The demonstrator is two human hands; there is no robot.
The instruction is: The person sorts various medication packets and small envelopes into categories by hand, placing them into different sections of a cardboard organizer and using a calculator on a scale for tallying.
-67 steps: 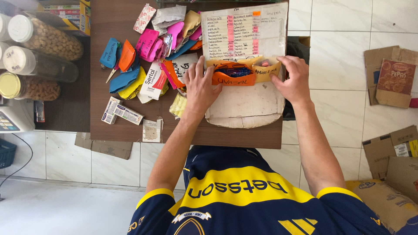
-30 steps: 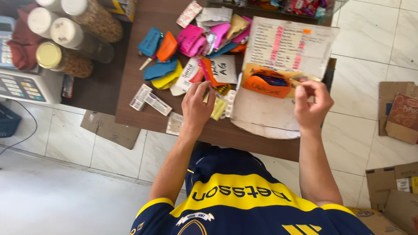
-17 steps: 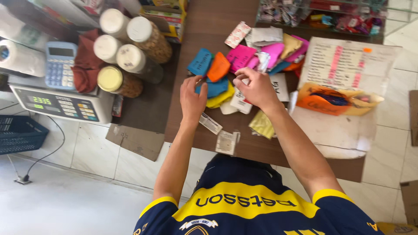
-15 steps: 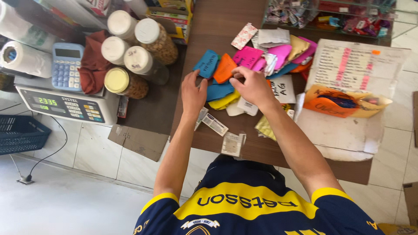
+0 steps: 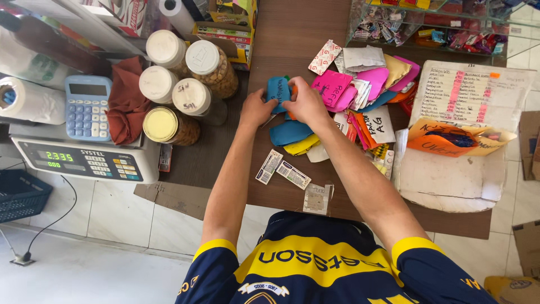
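We are holding a small blue paper packet (image 5: 278, 91) between both hands at the far left end of a row of coloured packets on the brown wooden table (image 5: 292, 22). Our left hand (image 5: 256, 108) is pinching its lower left edge, and our right hand (image 5: 306, 101) is curling over its right side, fingers closed on it and partly covering an orange packet (image 5: 293, 90) behind. A second blue packet (image 5: 289, 133) is lying just below our right hand, with a yellow one (image 5: 301, 145) beside it, and pink packets (image 5: 333, 88) are overlapping to the right. We are judging that the loose heap could slide apart if our right wrist drags across it, since the packets are resting on one another. The lidded jars (image 5: 185, 79) are standing near our left elbow side, so a wide swing of that arm might knock one. Small printed slips (image 5: 281, 170) near the table edge could be brushed off.
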